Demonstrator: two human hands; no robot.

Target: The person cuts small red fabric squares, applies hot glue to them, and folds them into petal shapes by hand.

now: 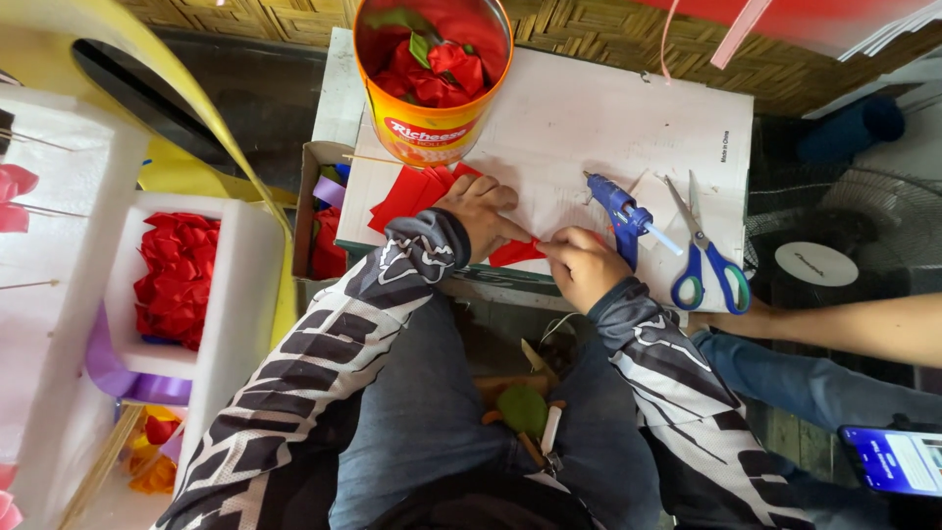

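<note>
Pressing and creasing looks to be the step in hand: both hands work a small piece of red paper (pixel 515 252) at the near edge of a white board (pixel 589 128) laid across a low stand. Nearest of all, between the person's knees, lie a green leaf-shaped scrap and some sticks (pixel 525 412) on the floor. Above them the left hand (pixel 481 211) lies palm down, fingers spread almost flat, on the red paper where it meets a loose stack of red paper squares (pixel 417 196); it grips nothing, only holds the sheet down. The right hand (pixel 581 265) is curled, its thumb and forefinger closed in a pinch at the paper's right corner, though how much paper sits between them I cannot tell. The next move, by my judgement, calls for a firm fold while the flat hand keeps the sheet from sliding. Just right of that hand rest a blue glue gun (pixel 620 216) and blue-handled scissors (pixel 708 260), untouched. To the left, a white foam box (pixel 245 294) holds a heap of finished red paper flowers (pixel 177 280), and a small cardboard box (pixel 312 177) beside the board holds red and purple scraps. Farthest off, an orange tin (pixel 432 132) stands on the board, filled with red petals and a green leaf.
</note>
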